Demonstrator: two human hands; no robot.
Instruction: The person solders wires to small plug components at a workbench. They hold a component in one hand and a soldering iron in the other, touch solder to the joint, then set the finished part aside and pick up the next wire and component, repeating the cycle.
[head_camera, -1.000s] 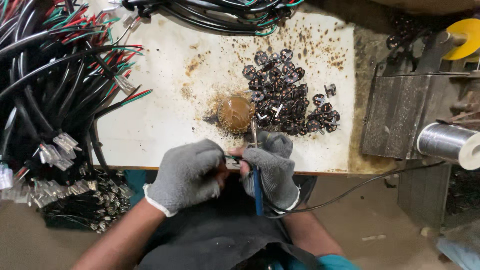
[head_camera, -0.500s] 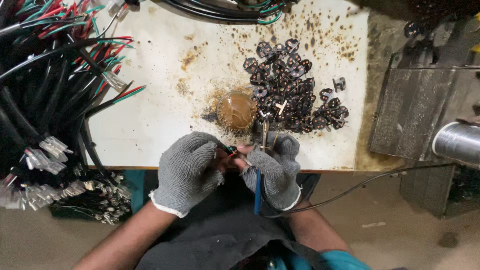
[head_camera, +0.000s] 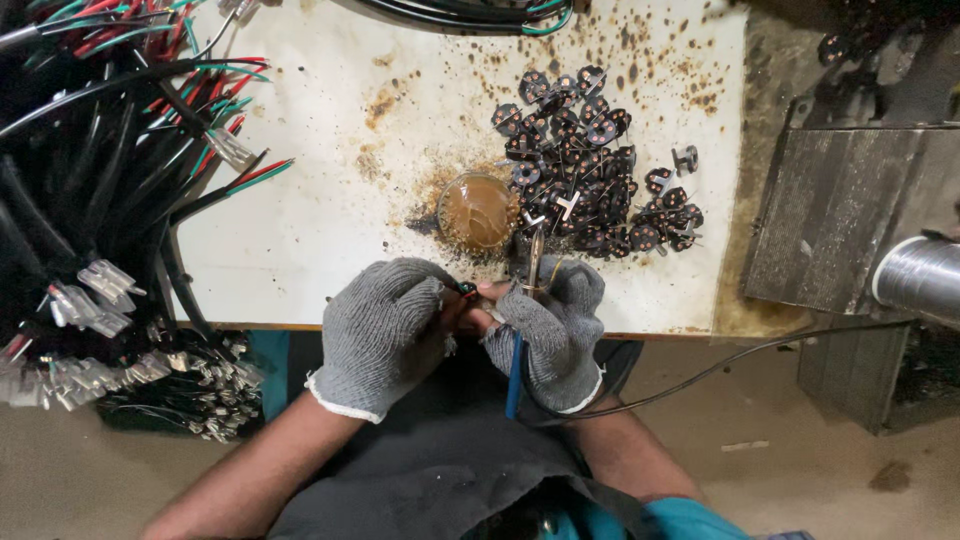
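Just above the clenched right hand (head_camera: 555, 325), its blue-handled soldering iron (head_camera: 530, 300) points toward the flux tin (head_camera: 478, 212), while the left hand (head_camera: 385, 325) pinches a wire end (head_camera: 466, 290), seemingly mid-soldering, needing steady tip contact.

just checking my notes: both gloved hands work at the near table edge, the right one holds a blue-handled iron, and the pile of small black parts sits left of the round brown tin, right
Not quite. In the head view the pile of small black parts lies to the right of the round brown tin, not left. The rest stands: the gloved left hand and right hand work at the near edge of the table, and the right holds the blue-handled iron.
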